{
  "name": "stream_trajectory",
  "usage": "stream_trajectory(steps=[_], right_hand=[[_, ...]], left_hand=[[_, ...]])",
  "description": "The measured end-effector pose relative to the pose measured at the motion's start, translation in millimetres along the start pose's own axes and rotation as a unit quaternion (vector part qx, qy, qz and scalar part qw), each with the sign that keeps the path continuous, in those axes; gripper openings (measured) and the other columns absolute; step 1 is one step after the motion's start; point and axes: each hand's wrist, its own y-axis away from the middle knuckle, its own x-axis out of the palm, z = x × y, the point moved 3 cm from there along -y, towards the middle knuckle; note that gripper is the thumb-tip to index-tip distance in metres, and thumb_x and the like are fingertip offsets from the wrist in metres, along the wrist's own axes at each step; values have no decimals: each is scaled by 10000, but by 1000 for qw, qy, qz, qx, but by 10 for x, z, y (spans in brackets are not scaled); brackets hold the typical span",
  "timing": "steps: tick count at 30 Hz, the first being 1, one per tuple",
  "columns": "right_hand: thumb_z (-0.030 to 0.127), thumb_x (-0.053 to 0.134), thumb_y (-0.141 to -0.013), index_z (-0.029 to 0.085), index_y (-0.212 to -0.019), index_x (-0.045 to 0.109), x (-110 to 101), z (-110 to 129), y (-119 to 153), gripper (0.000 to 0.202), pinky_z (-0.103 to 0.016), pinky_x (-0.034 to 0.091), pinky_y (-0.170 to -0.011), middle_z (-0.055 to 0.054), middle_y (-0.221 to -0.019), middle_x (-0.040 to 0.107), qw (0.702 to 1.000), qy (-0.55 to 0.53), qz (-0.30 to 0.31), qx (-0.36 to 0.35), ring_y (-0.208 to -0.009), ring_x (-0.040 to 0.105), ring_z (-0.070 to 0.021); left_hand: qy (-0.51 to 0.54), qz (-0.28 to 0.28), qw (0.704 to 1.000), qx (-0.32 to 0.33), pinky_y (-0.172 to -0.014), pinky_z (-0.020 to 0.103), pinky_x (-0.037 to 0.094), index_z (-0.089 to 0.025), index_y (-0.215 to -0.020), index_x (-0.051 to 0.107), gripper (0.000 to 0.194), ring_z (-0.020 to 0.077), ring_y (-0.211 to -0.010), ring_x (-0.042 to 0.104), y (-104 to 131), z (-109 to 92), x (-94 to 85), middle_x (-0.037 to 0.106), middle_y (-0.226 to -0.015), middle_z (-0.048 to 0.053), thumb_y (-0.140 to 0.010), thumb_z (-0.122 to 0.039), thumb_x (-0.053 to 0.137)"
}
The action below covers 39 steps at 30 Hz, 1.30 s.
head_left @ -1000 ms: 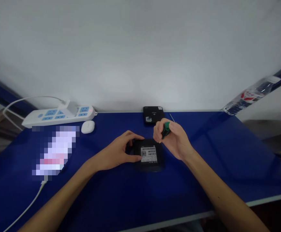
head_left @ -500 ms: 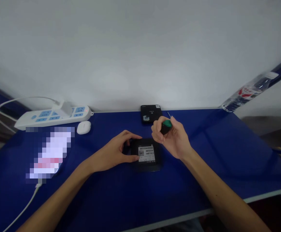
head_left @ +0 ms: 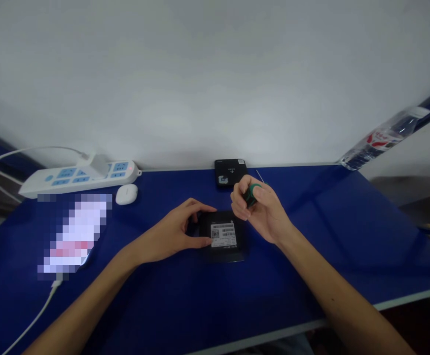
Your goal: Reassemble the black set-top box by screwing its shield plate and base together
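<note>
Fingers [head_left: 241,204] of the right hand [head_left: 261,209] curl tight around a green-handled screwdriver [head_left: 252,192] just above the black box [head_left: 222,236]; the left hand [head_left: 176,229], fingers spread, steadies the box's left edge.

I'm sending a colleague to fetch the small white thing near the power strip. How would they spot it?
On the blue table, look to the far left by the wall for the white power strip. Just in front of its right end lies the white oval case: small, rounded, cable-free, unlike the long socketed strip.
</note>
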Motion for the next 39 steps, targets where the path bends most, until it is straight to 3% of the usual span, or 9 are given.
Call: stream_trajectory(steps=[7, 13, 16, 19, 25, 28, 31, 35, 39], right_hand=[[656, 599, -1082, 203, -868, 732, 25, 15, -2, 519, -335, 346, -645, -4, -726, 538, 999, 41, 2, 10, -637, 429, -163], [573, 652, -1076, 197, -835, 722, 36, 9, -4, 452, -343, 365, -666, -9, -744, 538, 999, 46, -1, 6, -662, 459, -174], [506, 739, -1036, 199, -909, 709, 32, 5, 0, 333, -332, 366, -661, -11, -790, 573, 999, 31, -7, 9, -666, 474, -166], [458, 801, -998, 205, -963, 682, 26, -3, 7, 282, -321, 355, -651, -8, -806, 596, 1000, 11, -12, 17, -651, 469, -154], [430, 869, -949, 209, -963, 645, 86, 15, 13, 315, -315, 367, -648, -3, -823, 596, 1000, 6, 2, -1, -652, 466, -144], [479, 847, -961, 224, -945, 624, 124, 53, 20, 339, -316, 386, -648, 7, -800, 579, 1000, -14, 8, -16, -646, 460, -147], [561, 756, -1024, 229, -933, 631, 137, 106, 34, 367, -298, 372, -604, 21, -743, 538, 999, -31, 10, -19, -607, 406, -139], [645, 627, -1088, 226, -846, 616, 118, 140, 50, 484, -252, 242, -463, 51, -653, 446, 999, -50, 8, 17, -512, 236, -115], [642, 621, -1094, 219, -811, 598, 137, 113, 61, 510, -226, 202, -422, 68, -611, 399, 995, -86, 31, 47, -487, 191, -104]], left_hand=[[3, 3, 1000, -7, -733, 312, 490, -388, -1437, 680, 590, 179, -910, 582, -12, -2, 7, 586, -1235, 20, -880, -405, 876], [-3, 5, 1000, 0, -737, 309, 488, -404, -1448, 667, 602, 194, -945, 590, 0, -18, -14, 611, -1259, 17, -885, -431, 878], [-10, -5, 1000, 4, -738, 318, 493, -392, -1430, 686, 496, 190, -922, 597, 2, -39, -8, 627, -1238, 17, -957, -484, 803], [-17, -38, 999, 9, -728, 325, 495, -384, -1386, 716, 410, 170, -843, 589, -18, -36, 42, 636, -1167, 7, -1021, -571, 715], [-120, -124, 985, 30, -699, 341, 479, -343, -1410, 702, 602, 165, -743, 586, -66, -57, 171, 645, -1055, 4, -932, -701, 776], [-148, -113, 982, 32, -702, 339, 467, -316, -1389, 717, 581, 184, -735, 617, -63, -99, 202, 646, -897, -15, -964, -712, 727], [-123, -77, 989, 33, -680, 314, 453, -338, -1502, 637, 532, 178, -684, 632, -50, -124, 226, 608, -758, -55, -1058, -631, 636], [-121, -42, 990, 52, -662, 297, 440, -346, -1619, 526, 545, 179, -668, 662, -35, -145, 267, 640, -743, -64, -1110, -540, 555], [-131, -58, 990, 8, -656, 308, 430, -313, -1639, 511, 576, 194, -635, 680, -23, -173, 292, 675, -701, -68, -1099, -508, 553]])
